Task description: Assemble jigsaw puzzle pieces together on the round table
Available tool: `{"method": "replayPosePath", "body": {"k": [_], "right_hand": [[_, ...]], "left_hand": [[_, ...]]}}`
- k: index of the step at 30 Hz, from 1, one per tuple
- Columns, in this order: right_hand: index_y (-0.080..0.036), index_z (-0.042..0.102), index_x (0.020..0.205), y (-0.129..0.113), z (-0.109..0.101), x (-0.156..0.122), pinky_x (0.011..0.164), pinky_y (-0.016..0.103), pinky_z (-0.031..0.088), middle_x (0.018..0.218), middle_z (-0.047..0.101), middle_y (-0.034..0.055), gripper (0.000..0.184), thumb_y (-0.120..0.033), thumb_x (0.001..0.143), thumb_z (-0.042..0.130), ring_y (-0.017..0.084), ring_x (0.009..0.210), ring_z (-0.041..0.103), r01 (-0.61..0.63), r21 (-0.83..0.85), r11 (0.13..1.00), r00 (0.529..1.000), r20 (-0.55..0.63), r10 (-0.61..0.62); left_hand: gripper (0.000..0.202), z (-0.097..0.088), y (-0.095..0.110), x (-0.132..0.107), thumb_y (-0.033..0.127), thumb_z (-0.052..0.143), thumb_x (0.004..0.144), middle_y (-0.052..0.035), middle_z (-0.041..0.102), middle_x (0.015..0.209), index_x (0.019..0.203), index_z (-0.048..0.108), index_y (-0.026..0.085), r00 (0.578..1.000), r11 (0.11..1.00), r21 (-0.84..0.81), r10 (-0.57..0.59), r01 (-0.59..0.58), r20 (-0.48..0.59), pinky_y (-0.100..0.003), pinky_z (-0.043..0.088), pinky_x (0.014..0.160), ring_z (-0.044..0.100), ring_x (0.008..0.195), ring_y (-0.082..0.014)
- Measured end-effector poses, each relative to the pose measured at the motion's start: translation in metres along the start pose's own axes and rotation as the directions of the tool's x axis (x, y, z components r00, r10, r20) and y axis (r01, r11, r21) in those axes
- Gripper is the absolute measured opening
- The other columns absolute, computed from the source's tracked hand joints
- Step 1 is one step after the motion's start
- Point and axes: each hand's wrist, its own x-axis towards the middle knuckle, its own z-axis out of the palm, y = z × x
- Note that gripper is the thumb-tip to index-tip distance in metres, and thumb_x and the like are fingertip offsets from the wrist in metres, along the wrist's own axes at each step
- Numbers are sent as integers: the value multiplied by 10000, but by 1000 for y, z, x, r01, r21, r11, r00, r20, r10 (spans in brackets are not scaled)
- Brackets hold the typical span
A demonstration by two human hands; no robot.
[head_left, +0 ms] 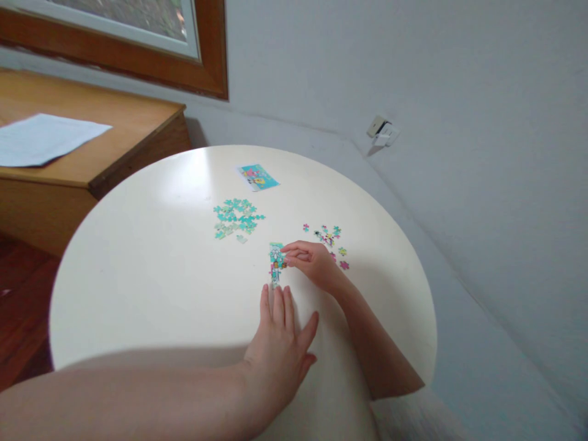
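A narrow strip of joined puzzle pieces (276,262) lies on the round cream table (151,269). My right hand (312,260) pinches at the strip's right edge, fingers closed on a small piece I can barely see. My left hand (278,343) lies flat on the table just below the strip, fingers stretched toward its lower end. A heap of loose teal pieces (236,217) sits beyond the strip to the left. Several pink and mixed pieces (328,240) lie just past my right hand.
A small colourful picture card (257,177) lies at the table's far side. A wooden desk (133,131) with a white paper (43,138) stands at the left under a framed window. A wall socket (382,130) is at the right.
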Motion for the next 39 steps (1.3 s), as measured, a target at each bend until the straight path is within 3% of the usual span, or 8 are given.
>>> {"method": "replayPosePath", "body": {"k": [9, 39], "right_hand": [[-171, 695, 758, 1, -1, 0, 708, 290, 543, 784, 717, 46, 158, -307, 689, 653, 165, 715, 676, 28, -31, 999, 1000, 4, -28], [-169, 690, 739, -7, -2, -3, 745, 273, 523, 754, 712, 28, 89, -198, 720, 608, 147, 728, 665, 33, -108, 994, 997, 77, -25]], "left_hand": [[535, 2, 0, 0, 528, 397, 865, -200, 436, 1362, 1353, 401, 308, 1000, 1000, 10, 4, -4, 2, -666, 248, 970, 377, 1244, -435], [543, 9, 1, -2, 534, 374, 870, -207, 454, 1348, 1356, 403, 293, 999, 997, 72, 17, -14, -51, -663, 260, 961, 388, 1241, -429]]}}
